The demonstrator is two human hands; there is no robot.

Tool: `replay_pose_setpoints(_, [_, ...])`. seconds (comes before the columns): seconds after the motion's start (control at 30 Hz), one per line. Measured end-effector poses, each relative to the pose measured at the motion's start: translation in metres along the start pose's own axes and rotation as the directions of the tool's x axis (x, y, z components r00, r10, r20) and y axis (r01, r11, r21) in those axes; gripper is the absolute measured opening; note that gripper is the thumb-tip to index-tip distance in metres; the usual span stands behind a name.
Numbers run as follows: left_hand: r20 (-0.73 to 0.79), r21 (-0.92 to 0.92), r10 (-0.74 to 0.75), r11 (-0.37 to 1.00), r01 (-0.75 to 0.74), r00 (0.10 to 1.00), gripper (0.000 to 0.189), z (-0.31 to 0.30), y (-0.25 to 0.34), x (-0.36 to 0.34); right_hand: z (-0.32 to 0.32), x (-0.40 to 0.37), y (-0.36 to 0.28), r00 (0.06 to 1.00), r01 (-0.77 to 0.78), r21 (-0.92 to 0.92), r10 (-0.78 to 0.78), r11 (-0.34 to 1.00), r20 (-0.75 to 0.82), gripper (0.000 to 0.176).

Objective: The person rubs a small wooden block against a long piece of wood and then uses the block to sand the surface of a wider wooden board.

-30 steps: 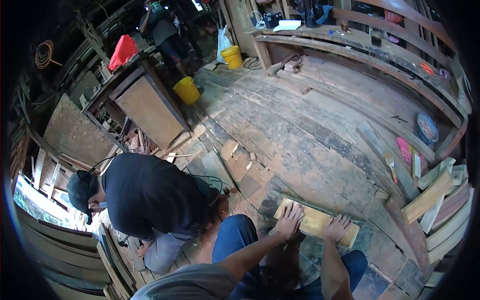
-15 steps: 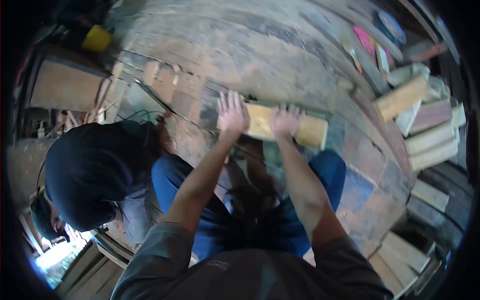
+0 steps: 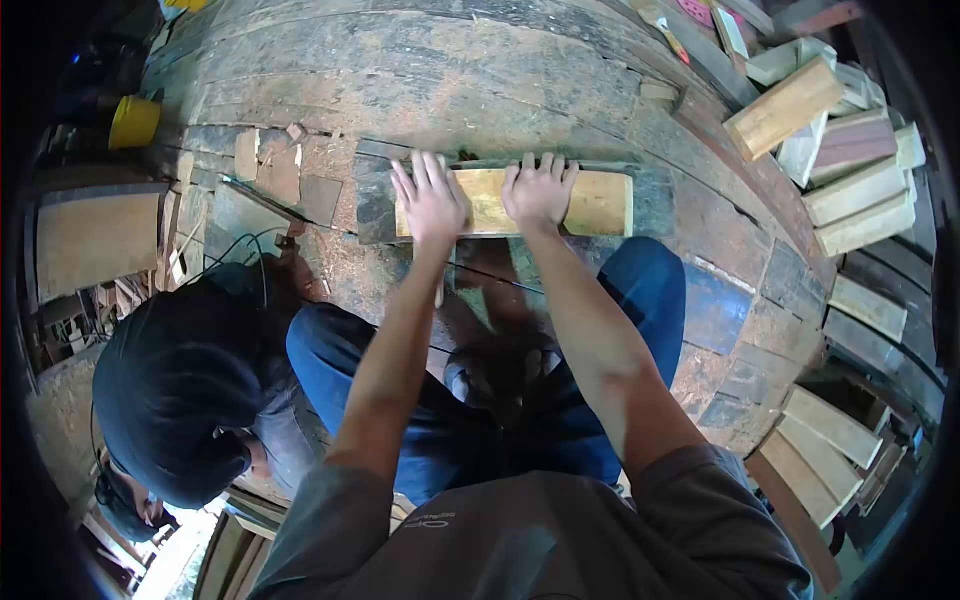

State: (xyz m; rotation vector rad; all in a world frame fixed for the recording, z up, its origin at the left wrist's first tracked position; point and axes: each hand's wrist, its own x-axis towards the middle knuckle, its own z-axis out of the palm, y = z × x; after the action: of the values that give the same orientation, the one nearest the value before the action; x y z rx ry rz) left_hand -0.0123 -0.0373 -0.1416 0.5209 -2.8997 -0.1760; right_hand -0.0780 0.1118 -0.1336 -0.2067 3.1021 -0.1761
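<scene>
A pale yellow wooden board (image 3: 487, 203) lies crosswise in front of my knees, on a darker plank (image 3: 652, 197) that shows past its right end. My left hand (image 3: 437, 200) rests palm down on the board's left part, with fingers outstretched and spread. On the board right of the middle, my right hand (image 3: 538, 198) lies flat, its fingers apart and reaching to the far edge. Both palms touch the wood, and neither hand is wrapped around it. The board's surface under the palms is hidden.
Another person in a dark top (image 3: 190, 370) bends down close on my left. Cut wooden blocks (image 3: 785, 105) are heaped at the right, near a brush (image 3: 664, 30). A yellow bucket (image 3: 135, 122) stands at the far left. Sawdust covers parts of the plank floor (image 3: 400, 80).
The view has shifted, so the board and both hands appear slightly higher and farther left. The board now looks nearly level instead of slanted. Both hands stay on it.
</scene>
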Motion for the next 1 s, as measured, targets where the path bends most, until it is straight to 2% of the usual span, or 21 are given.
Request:
replay_pose_setpoints(0.07, [0.034, -0.101, 0.082, 0.992, -0.078, 0.996, 0.054, -0.017, 0.02, -0.044, 0.002, -0.002, 0.003, 0.999, 0.01, -0.016, -0.011, 1.0, -0.044, 0.047])
replay_pose_setpoints(0.13, [0.12, -0.143, 0.165, 0.979, -0.147, 0.979, 0.054, -0.021, 0.015, -0.053, 0.001, -0.008, 0.003, 1.0, 0.005, -0.023, -0.005, 1.0, -0.003, 0.047])
replay_pose_setpoints(0.23, [0.143, 0.057, 0.132, 0.988, -0.142, 0.981, 0.055, -0.003, -0.003, -0.013, 0.003, -0.002, 0.002, 1.0, -0.003, -0.037, 0.003, 0.999, 0.009, 0.048])
replay_pose_setpoints(0.27, [-0.008, -0.025, -0.015, 1.0, 0.015, 1.0, 0.054, 0.004, -0.004, 0.009, -0.001, 0.001, 0.001, 1.0, -0.005, -0.043, 0.006, 0.999, 0.03, 0.048])
replay_pose_setpoints(0.3, [-0.064, -0.097, -0.102, 0.991, 0.096, 0.993, 0.052, 0.012, -0.006, 0.026, -0.001, 0.0, 0.001, 0.998, -0.002, -0.052, 0.005, 0.999, 0.058, 0.048])
replay_pose_setpoints(0.37, [-0.068, -0.036, -0.035, 0.999, 0.033, 0.997, 0.052, 0.013, -0.01, 0.02, 0.006, -0.004, 0.003, 0.999, -0.006, -0.056, 0.009, 0.998, 0.05, 0.047])
replay_pose_setpoints(0.43, [-0.05, -0.029, 0.072, 0.997, -0.073, 0.996, 0.054, -0.005, 0.004, -0.018, 0.005, -0.003, 0.002, 1.0, 0.002, -0.05, -0.004, 0.999, -0.026, 0.047])
replay_pose_setpoints(0.47, [0.023, -0.069, 0.028, 0.997, -0.027, 0.999, 0.055, -0.001, 0.011, -0.045, 0.002, -0.002, 0.002, 1.0, 0.005, -0.026, -0.005, 1.0, -0.028, 0.046])
replay_pose_setpoints(0.5, [0.081, -0.117, 0.07, 0.991, -0.061, 0.994, 0.054, -0.01, 0.014, -0.058, 0.003, -0.006, 0.003, 0.999, 0.013, -0.026, -0.015, 1.0, -0.05, 0.045])
replay_pose_setpoints(0.57, [0.099, -0.185, 0.14, 0.975, -0.12, 0.985, 0.053, -0.018, 0.007, -0.05, 0.01, -0.003, 0.004, 0.993, 0.033, -0.022, -0.035, 0.999, -0.113, 0.044])
replay_pose_setpoints(0.6, [0.072, -0.153, 0.092, 0.985, -0.08, 0.993, 0.053, -0.017, 0.004, -0.037, 0.011, -0.002, 0.003, 0.993, 0.027, -0.026, -0.03, 0.999, -0.118, 0.044])
replay_pose_setpoints(0.67, [0.036, -0.092, -0.002, 0.996, 0.005, 0.999, 0.054, -0.006, -0.003, -0.005, 0.004, 0.001, 0.002, 0.999, 0.016, -0.022, -0.017, 1.0, -0.032, 0.047])
replay_pose_setpoints(0.7, [-0.032, -0.108, -0.046, 0.993, 0.042, 0.998, 0.054, 0.001, -0.008, 0.011, 0.001, 0.0, 0.001, 1.0, 0.012, -0.024, -0.012, 1.0, 0.015, 0.049])
replay_pose_setpoints(0.77, [-0.033, -0.039, -0.022, 0.999, 0.021, 0.999, 0.056, 0.011, -0.014, 0.025, 0.006, -0.006, 0.002, 0.999, 0.012, -0.045, -0.011, 0.999, 0.04, 0.05])
replay_pose_setpoints(0.83, [-0.06, 0.003, 0.037, 0.999, -0.037, 0.998, 0.055, 0.008, -0.012, 0.007, 0.001, -0.003, 0.001, 0.999, 0.015, -0.054, -0.013, 0.998, 0.029, 0.051])
replay_pose_setpoints(0.87, [-0.049, -0.01, 0.067, 0.998, -0.067, 0.997, 0.054, 0.002, -0.005, -0.018, -0.003, -0.001, 0.0, 0.997, 0.007, -0.046, -0.003, 0.999, 0.079, 0.051])
replay_pose_setpoints(0.93, [0.014, -0.062, 0.097, 0.993, -0.096, 0.995, 0.053, -0.01, 0.007, -0.06, 0.003, -0.004, 0.001, 1.0, 0.02, -0.059, -0.021, 0.998, -0.012, 0.048])
replay_pose_setpoints(1.0, [0.065, -0.073, 0.137, 0.989, -0.132, 0.988, 0.056, -0.019, 0.007, -0.064, 0.005, -0.003, 0.002, 0.996, 0.029, -0.066, -0.034, 0.997, -0.08, 0.046])
